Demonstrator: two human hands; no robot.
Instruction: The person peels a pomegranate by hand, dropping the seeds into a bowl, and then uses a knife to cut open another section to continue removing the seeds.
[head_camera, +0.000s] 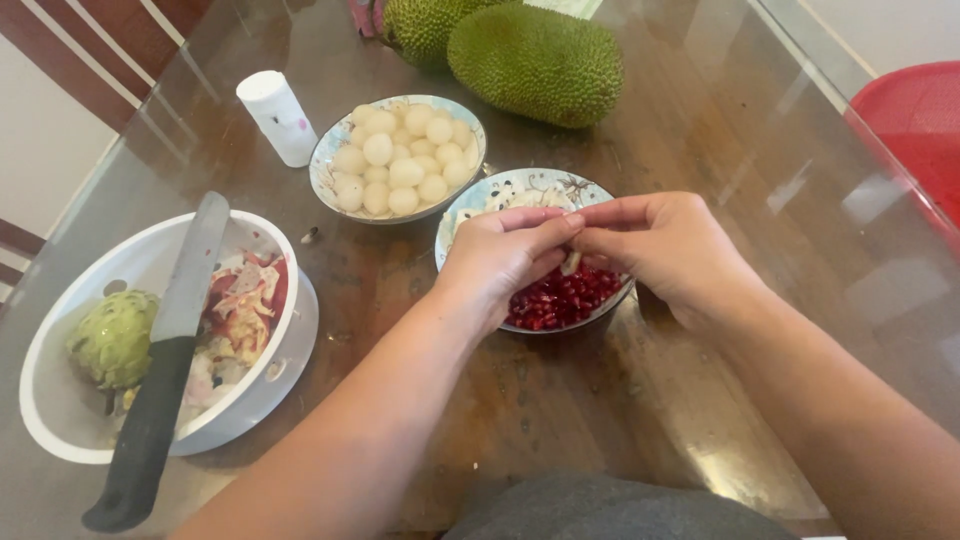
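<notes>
Two hands, the left hand (500, 255) and right hand (665, 250), are pinched together on a pale pomegranate piece (571, 262) above the seed bowl (520, 185) on the bench (620, 400); seed-picking seems underway, gentle prying judged next.

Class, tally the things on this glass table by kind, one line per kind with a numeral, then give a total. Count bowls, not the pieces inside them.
Patterned bowls: 2, one of pale round fruits, one with red seeds
White colander bowl: 1
Knife: 1
Spiky green fruits: 2, and
White cylinder container: 1
Total: 7
</notes>
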